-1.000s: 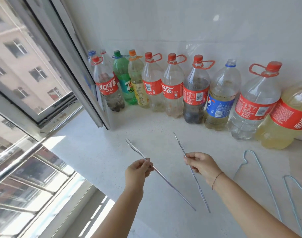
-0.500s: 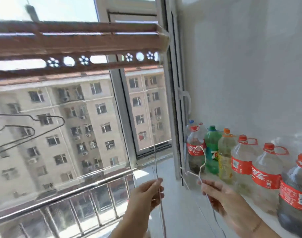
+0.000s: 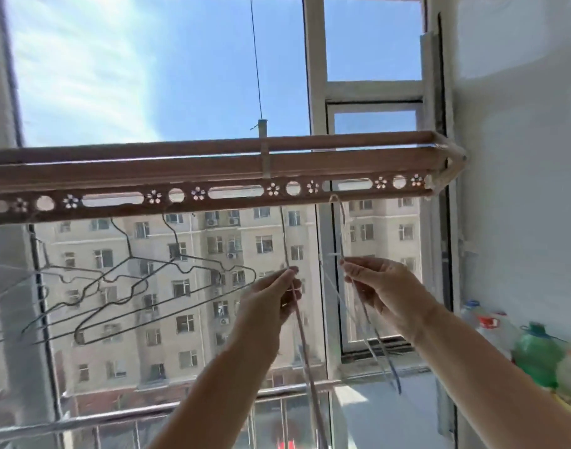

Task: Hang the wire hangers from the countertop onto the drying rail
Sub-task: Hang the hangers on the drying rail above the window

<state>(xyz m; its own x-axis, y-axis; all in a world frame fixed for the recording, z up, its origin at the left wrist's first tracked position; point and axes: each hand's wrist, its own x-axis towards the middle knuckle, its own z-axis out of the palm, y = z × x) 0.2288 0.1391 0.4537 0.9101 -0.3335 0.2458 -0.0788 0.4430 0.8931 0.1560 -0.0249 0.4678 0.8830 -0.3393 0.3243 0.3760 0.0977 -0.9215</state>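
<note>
Both arms are raised under the drying rail, which runs across the window and is held by a thin suspension cord. The left hand pinches the left hanger between thumb and fingertips, with the other fingers curled in. This wire is seen edge-on, its top reaching the rail's lower edge below a round hole and its lower part trailing past the wrist. The right hand grips the right hanger at its neck, fingers curled round the wire. Its hook touches the rail's lower edge under the long slot near the right end (cannot tell if it is through the slot). The two held hangers are near each other, not touching. Several hung hangers dangle from the holes toward the rail's left end, overlapping. Plastic bottles stand along the countertop at the right wall. A balcony railing is outside.
</note>
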